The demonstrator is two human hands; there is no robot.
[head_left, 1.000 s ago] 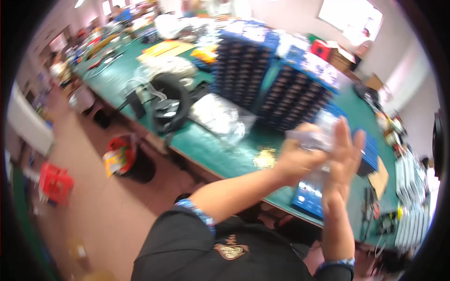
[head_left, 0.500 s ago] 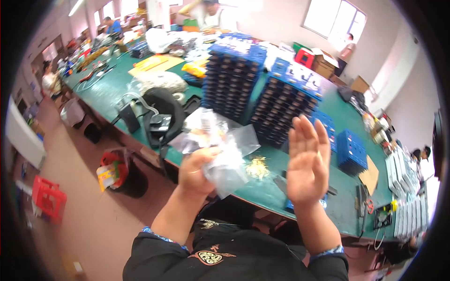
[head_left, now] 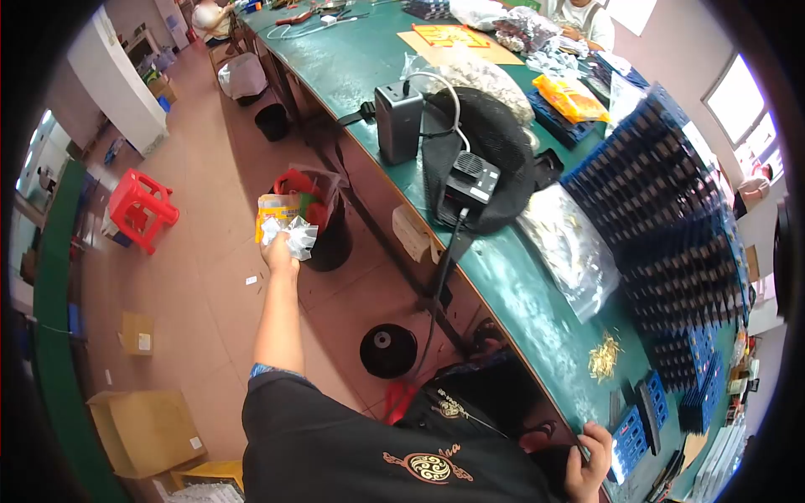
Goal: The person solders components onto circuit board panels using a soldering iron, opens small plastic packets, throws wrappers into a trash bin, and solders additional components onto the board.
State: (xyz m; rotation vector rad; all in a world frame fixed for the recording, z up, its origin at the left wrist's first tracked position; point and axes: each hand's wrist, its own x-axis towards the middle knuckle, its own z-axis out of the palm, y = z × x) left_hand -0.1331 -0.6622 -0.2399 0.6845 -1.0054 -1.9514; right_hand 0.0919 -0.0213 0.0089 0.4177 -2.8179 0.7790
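My left hand is stretched out to the left, closed on a crumpled clear plastic bag. It is above the floor, by the rim of a black waste bin that holds red and yellow wrappers. My right hand rests at the table's front edge, its fingers loosely bent and apart, with nothing visible in them. Close beside it lies a blue slotted tray. Beyond that, a small pile of thin brass-coloured pieces and a clear bag of pale parts lie on the green table.
Tall stacks of blue trays stand at the right. A black power bank and a black mesh-covered item sit near the table edge. On the floor are a red stool, a cardboard box and a black round object.
My view has turned left and down. My left hand has carried the plastic from above the table to the bin. My right hand, raised before, is down at the table edge.
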